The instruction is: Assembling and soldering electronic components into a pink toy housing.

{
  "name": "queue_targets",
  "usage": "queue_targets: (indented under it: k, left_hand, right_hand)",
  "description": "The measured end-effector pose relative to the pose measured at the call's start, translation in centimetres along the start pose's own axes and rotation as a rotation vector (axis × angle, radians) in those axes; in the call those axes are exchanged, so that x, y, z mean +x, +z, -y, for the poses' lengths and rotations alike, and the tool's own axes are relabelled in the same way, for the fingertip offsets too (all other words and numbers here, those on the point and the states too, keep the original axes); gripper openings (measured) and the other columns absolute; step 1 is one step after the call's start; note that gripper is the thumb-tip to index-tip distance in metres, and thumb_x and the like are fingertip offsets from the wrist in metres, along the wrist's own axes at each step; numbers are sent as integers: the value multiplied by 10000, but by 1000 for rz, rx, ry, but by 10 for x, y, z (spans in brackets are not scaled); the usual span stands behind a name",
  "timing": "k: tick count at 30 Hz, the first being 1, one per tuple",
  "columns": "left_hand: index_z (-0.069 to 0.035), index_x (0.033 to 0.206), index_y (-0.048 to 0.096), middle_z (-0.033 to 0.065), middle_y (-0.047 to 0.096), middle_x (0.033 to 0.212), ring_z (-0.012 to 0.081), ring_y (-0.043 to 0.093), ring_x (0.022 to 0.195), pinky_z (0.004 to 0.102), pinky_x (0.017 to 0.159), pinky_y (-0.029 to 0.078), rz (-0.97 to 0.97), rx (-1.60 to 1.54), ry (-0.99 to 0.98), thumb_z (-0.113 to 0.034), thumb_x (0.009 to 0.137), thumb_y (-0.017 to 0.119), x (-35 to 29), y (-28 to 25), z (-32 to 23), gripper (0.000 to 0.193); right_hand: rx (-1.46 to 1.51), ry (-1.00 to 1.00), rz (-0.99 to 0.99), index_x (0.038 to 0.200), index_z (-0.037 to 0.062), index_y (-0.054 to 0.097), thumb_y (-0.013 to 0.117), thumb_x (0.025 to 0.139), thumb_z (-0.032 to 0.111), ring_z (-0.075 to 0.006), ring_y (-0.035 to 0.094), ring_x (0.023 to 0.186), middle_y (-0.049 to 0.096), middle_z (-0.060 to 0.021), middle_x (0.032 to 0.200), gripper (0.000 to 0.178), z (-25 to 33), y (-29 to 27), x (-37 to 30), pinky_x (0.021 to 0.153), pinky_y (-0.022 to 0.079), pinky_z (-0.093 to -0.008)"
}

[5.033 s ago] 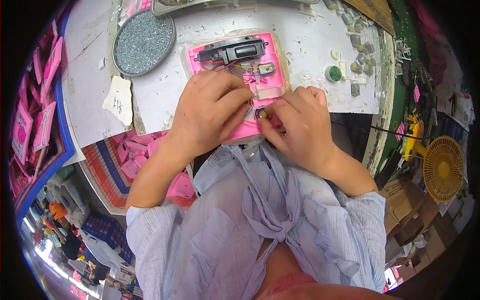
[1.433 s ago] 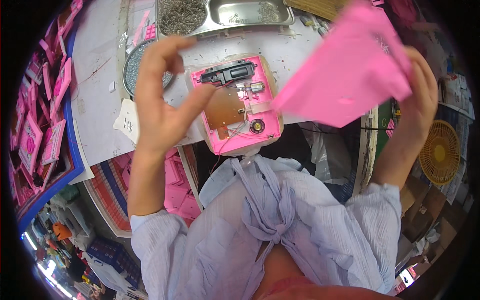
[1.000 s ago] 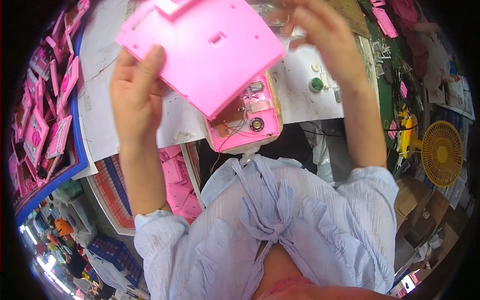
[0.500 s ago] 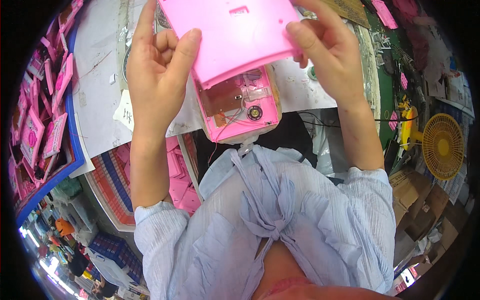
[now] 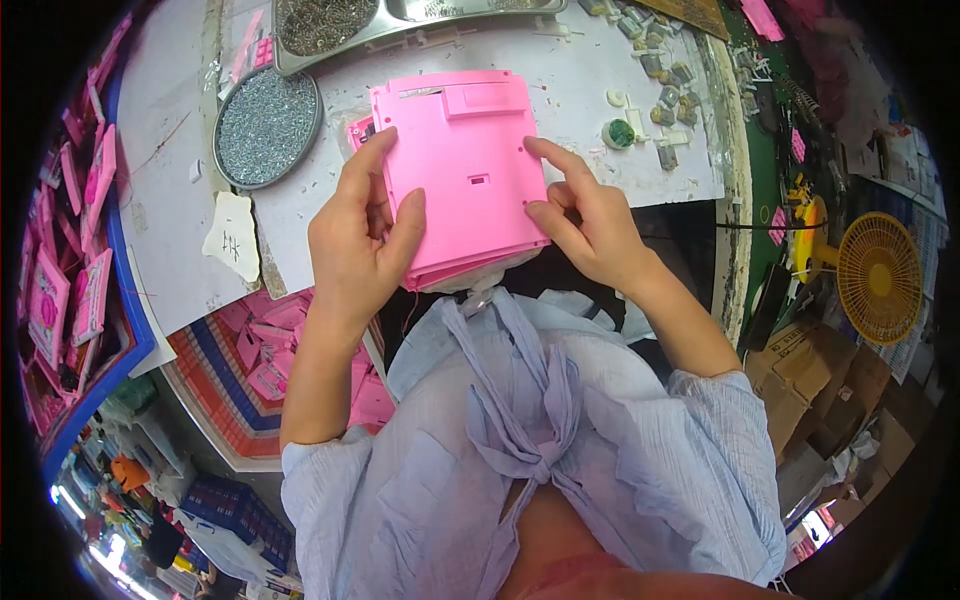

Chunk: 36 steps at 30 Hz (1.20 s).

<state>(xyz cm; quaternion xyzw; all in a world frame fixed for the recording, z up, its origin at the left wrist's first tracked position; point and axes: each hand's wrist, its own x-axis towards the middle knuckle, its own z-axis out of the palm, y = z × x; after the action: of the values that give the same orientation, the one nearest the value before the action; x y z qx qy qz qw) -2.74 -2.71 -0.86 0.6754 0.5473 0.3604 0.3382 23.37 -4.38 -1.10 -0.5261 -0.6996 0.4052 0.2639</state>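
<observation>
A pink plastic back cover (image 5: 465, 210) lies over a pink housing (image 5: 357, 131), whose edge shows at the upper left and below. The cover hides the wires and small speaker inside. My left hand (image 5: 365, 230) grips the cover's left edge, thumb on top and fingers along the side. Along the right edge, my right hand (image 5: 585, 215) holds the cover with thumb and forefinger. The cover sits slightly askew, and a gap shows along its lower edge.
A round dish of small screws (image 5: 268, 128) stands left of the cover. Beyond it is a metal tray (image 5: 420, 30) with screws. Small metal-and-white parts (image 5: 665, 100) and a green round item (image 5: 618, 134) lie to the right. Bins of pink parts (image 5: 70, 290) stand at left; a yellow fan (image 5: 880, 278) is at right.
Both hands have lowered the pink back cover toward me and onto the open housing, hiding its inside. The screw dish and tray have come into fuller view.
</observation>
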Motion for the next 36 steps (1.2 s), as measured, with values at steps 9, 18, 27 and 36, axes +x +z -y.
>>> queue_targets:
  k: [9, 18, 27, 36]
  left_hand:
    - [-14, 1366, 554, -56, 505, 712, 19, 367, 565, 194, 512, 312, -33, -160, -48, -84, 874, 711, -6, -1, 3, 521]
    - [-31, 1317, 567, -34, 531, 713, 17, 445, 578, 194, 512, 364, -113, -551, 150, -65, 879, 740, 23, 8, -27, 472]
    - [-113, 926, 737, 13, 599, 835, 204, 574, 787, 364, 791, 393, 39, 303, 329, -88, 764, 785, -29, 18, -6, 171]
    - [-116, 908, 706, 4, 567, 809, 202, 553, 773, 379, 778, 357, 83, 415, 352, -88, 748, 786, -24, 22, -5, 181]
  right_hand:
    - [295, 15, 53, 1508, 63, 393, 678, 922, 62, -75, 494, 543, 517, 13, 597, 651, -7, -2, 2, 543, 374, -247]
    - [961, 167, -335, 1508, -27, 350, 689, 944, 88, -40, 479, 498, 663, -20, 763, 668, 12, -19, 0, 446, 374, -174]
    - [1040, 74, -516, 1449, -60, 407, 600, 1011, 228, -12, 395, 461, 683, -93, 974, 559, -17, -73, -5, 408, 312, -147]
    - [1067, 74, -493, 1479, -38, 388, 529, 1037, 182, 5, 346, 455, 651, -146, 1121, 514, -27, -70, -6, 391, 301, -127]
